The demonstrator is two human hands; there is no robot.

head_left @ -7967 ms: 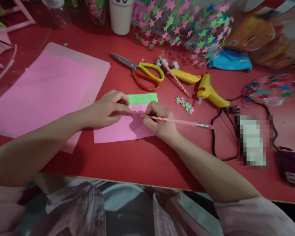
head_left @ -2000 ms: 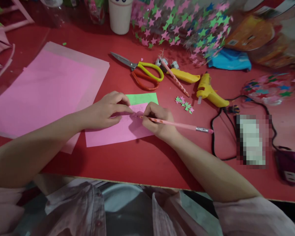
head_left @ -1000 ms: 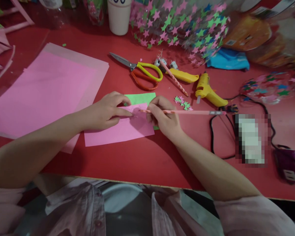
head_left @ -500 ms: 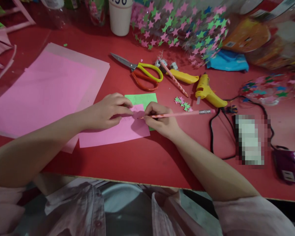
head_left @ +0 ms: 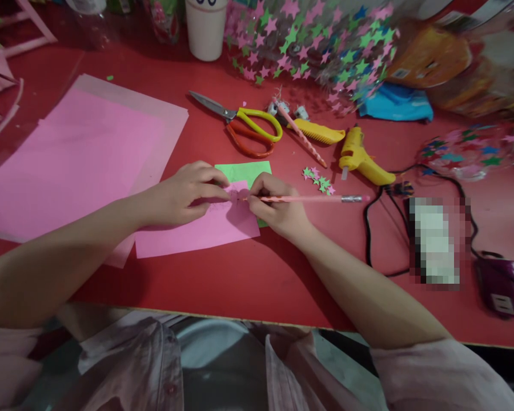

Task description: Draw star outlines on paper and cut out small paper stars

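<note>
A pink pencil (head_left: 314, 199) is pinched in my right hand (head_left: 280, 206), its tip down on a pink paper piece (head_left: 197, 237) and its eraser end pointing right. My left hand (head_left: 186, 195) lies over the same paper with its fingers stretched out, pressing it to the table. Faint pencil marks show beside the left fingertips. Under the pink piece lies a green paper (head_left: 243, 171), partly covered by it and by my right hand.
Scissors (head_left: 240, 123), a second pencil (head_left: 302, 137), a yellow cutter (head_left: 319, 132) and a yellow glue gun (head_left: 364, 157) lie beyond my hands. Large pink sheets (head_left: 81, 160) spread at left. Small paper stars (head_left: 319, 180) sit near my right hand. A black cord (head_left: 368, 234) loops at right.
The pencil has shifted slightly in my right hand and now lies nearly level. My left hand stays on the paper. The whole view has moved a little.
</note>
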